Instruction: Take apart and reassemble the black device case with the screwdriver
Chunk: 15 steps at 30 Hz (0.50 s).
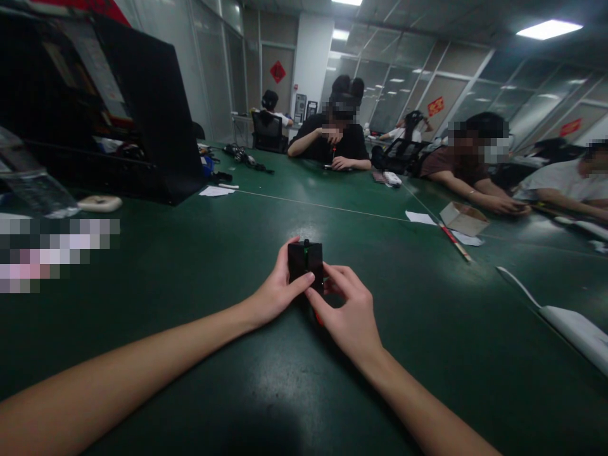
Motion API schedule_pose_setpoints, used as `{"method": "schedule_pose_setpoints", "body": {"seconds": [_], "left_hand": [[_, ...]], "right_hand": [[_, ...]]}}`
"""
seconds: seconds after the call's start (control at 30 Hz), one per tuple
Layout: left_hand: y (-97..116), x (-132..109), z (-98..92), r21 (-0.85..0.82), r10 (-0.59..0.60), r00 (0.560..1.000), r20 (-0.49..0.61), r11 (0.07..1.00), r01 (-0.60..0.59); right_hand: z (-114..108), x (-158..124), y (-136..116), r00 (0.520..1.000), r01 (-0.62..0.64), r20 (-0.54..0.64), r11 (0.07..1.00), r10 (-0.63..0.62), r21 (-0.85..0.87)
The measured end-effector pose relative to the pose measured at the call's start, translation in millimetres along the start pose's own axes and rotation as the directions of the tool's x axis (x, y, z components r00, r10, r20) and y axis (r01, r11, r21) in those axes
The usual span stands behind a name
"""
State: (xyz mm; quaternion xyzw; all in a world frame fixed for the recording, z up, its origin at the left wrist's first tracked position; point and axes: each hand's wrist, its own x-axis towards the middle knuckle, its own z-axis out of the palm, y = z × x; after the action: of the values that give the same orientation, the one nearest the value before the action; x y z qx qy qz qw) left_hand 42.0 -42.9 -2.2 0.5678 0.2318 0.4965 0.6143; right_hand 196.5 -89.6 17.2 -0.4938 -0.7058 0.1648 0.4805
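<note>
Black box between both hands, neither nearer, on or just above the desk, can't tell | long side seems to point to the desk's far edge | left hand grips left side | right hand pinches near right corner

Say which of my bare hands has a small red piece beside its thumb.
Your right hand: the small red piece peeks out by its thumb; your left hand, holding the black boxy object, shows none.

We identify a green tabletop, glazed partitions beyond it, a white column, and a black chair. We note rectangular ceiling lights and a red diamond-shaped decoration.
</note>
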Motion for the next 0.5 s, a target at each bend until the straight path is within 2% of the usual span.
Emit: {"method": "schedule_pose_setpoints", "body": {"seconds": [0.2, 0.5], "left_hand": [[-2.3, -0.4, -0.9, 0.022, 0.064, 0.997, -0.032, 0.998, -0.063], [-4.0, -1.1, -1.6, 0.074, 0.090, 0.996, -0.026, 0.993, -0.088]], "right_hand": [[0.4, 1.0, -1.0, 1.000, 0.011, 0.002, 0.999, -0.011, -0.032], [4.4, 1.2, 1.2, 0.998, 0.062, -0.018, 0.997, -0.064, -0.053]]}}
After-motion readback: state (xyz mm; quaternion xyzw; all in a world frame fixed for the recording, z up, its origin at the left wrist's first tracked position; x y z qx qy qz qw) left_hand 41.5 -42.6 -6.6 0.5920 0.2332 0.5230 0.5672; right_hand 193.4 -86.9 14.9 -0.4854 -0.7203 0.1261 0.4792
